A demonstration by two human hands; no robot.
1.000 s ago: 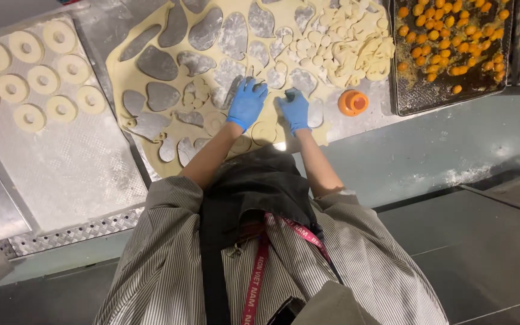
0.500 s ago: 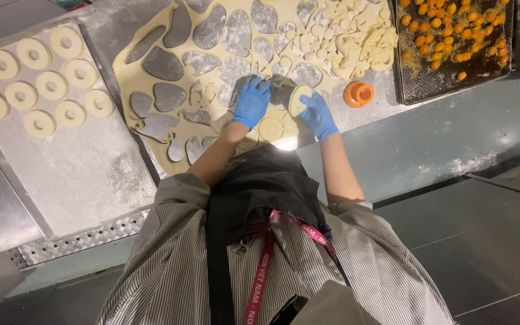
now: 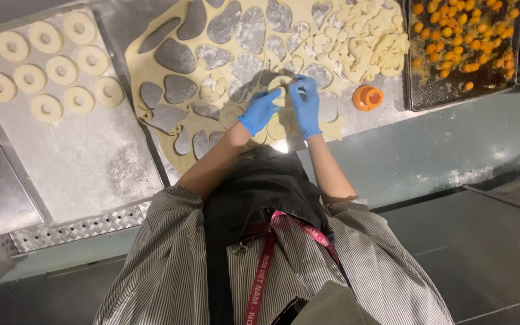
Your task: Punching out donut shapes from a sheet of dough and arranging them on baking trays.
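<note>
Both my hands wear blue gloves and meet over a rolled-out dough sheet (image 3: pixel 151 45) full of cut-out holes. My left hand (image 3: pixel 259 112) and my right hand (image 3: pixel 306 106) pinch a pale dough ring (image 3: pixel 280 84) between their fingertips, just above the sheet's near edge. More cut rounds of dough lie on the sheet right under my hands.
A perforated tray (image 3: pixel 85 162) on the left carries several raw dough rings (image 3: pixel 46 66). A pile of dough scraps (image 3: pixel 368 36) lies at the back. An orange round cutter (image 3: pixel 367 97) stands right of my hands. A dark tray (image 3: pixel 428 99) of orange fried balls sits far right.
My right hand moved in from the right to meet my left hand. Both now pinch one dough ring together, slightly farther back over the sheet.
</note>
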